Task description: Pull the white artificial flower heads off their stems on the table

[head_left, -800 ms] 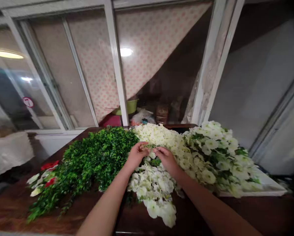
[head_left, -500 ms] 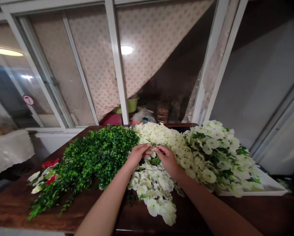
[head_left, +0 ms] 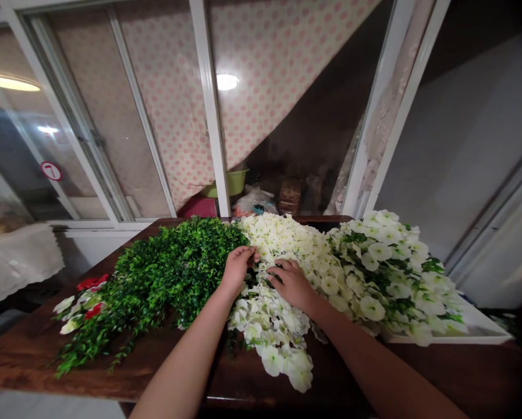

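My left hand [head_left: 238,269] is at the right edge of a mound of green leafy foliage [head_left: 186,273]. Its thumb and fingertips are pinched together; whatever lies between them is too small to make out. Just to its right, my right hand [head_left: 290,281] is open, thumb and fingers apart, low over white artificial flowers. Below both hands, a bunch of white flowers [head_left: 273,320] hangs down toward the table's front edge. Behind them a pile of cream-white blossoms [head_left: 282,235] spreads to the right. The spot between my hands is partly hidden by the fingers.
White flowers with green leaves [head_left: 391,262] rest on a white tray [head_left: 474,333] at the right. Red and white blooms [head_left: 92,285] are at the left end of the dark wooden table [head_left: 34,343]. Sliding windows [head_left: 210,110] with a dotted curtain [head_left: 261,75] stand behind.
My hands were close together, fingertips nearly meeting over the flowers. Now they are apart: the left has shifted slightly left and up, and the right has opened and lowered.
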`<state>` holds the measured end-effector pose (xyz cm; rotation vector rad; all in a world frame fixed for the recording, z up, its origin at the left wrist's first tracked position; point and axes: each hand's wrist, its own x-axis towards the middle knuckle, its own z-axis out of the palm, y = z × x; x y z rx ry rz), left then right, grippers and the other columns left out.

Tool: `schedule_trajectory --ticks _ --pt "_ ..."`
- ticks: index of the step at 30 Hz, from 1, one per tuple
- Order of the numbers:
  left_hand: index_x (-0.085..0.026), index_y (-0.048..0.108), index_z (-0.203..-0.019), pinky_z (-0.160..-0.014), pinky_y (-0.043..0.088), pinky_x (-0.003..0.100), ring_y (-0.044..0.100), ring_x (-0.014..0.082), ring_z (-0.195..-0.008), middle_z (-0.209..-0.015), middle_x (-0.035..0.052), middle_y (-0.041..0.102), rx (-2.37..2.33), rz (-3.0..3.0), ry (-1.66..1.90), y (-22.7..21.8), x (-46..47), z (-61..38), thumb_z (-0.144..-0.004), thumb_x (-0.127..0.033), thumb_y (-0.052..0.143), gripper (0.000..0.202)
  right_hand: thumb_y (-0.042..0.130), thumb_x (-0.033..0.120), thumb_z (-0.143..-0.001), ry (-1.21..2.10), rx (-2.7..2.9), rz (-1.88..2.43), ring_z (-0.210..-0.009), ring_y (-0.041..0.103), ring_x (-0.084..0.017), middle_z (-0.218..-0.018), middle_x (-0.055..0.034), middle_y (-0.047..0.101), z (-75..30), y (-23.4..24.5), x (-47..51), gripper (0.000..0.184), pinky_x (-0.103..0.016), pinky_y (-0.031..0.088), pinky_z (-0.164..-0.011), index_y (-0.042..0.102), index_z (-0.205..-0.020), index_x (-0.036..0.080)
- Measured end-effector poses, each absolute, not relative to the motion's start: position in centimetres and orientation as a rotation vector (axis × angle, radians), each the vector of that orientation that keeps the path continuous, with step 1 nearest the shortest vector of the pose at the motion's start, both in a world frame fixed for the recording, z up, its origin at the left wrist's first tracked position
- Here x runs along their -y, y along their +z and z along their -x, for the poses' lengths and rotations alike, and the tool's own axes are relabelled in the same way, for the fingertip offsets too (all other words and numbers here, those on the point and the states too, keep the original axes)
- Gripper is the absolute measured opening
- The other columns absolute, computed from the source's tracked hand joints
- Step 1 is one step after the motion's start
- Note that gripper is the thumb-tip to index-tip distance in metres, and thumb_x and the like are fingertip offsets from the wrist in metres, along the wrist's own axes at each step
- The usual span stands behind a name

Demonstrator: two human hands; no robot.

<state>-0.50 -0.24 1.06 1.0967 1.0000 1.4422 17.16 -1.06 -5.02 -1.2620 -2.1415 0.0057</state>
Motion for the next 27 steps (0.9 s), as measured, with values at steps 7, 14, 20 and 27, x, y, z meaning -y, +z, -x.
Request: schedule_trajectory --ticks 7,14,20,27 --pt "-0.014 0.065 -0.074 -0.056 0.042 0.023 0.059 0.0141 -0.061 -0.071 0.0064 0.067 -1.025 -1.124 1.396 1.0 0.5 0.1 -0.062 -0.041 0.071 0.030 0.047 0.033 -0.092 0.035 2.184 1.359 -0.114 0.048 -0.029 -0.119 -0.0087 0.062 -16.9 -5.2 1.4 0.029 -0.044 0.037 -0.096 0.071 -0.107 0.027" --pt "-0.015 0.060 -0.062 -0.054 0.037 0.023 0.050 0.0116 -0.052 -0.056 0.0008 0.056 -1.084 -1.284 1.379 0.3 -0.2 0.1 -0.068 -0.036 0.061 0.022 0.051 0.019 -0.084 0.179 1.935 1.118 -0.101 0.058 -0.023 -0.104 -0.0098 0.066 -17.3 -5.4 -0.2 0.024 -0.039 0.043 -0.093 0.072 -0.096 0.021" --pt "-0.017 0.065 -0.069 -0.055 0.032 0.024 0.045 0.0133 -0.056 -0.057 -0.0007 0.052 -1.198 -1.628 1.309 -0.5 -0.3 0.3 -0.075 -0.030 0.049 0.022 0.061 0.031 -0.076 0.760 1.448 1.044 -0.082 0.064 -0.022 -0.090 -0.0068 0.070 -17.0 -4.2 0.0 0.020 -0.035 0.050 -0.075 0.070 -0.089 0.019" --pt "-0.017 0.062 -0.068 -0.060 0.033 0.024 0.044 0.0139 -0.062 -0.062 -0.0018 0.051 -1.080 -1.841 1.232 0.2 1.0 -0.2 -0.078 -0.044 0.057 0.030 0.074 0.036 -0.064 1.010 1.255 0.927 -0.076 0.064 -0.020 -0.080 -0.0040 0.070 -16.6 -3.0 0.9 0.029 -0.034 0.050 -0.073 0.068 -0.087 0.019"
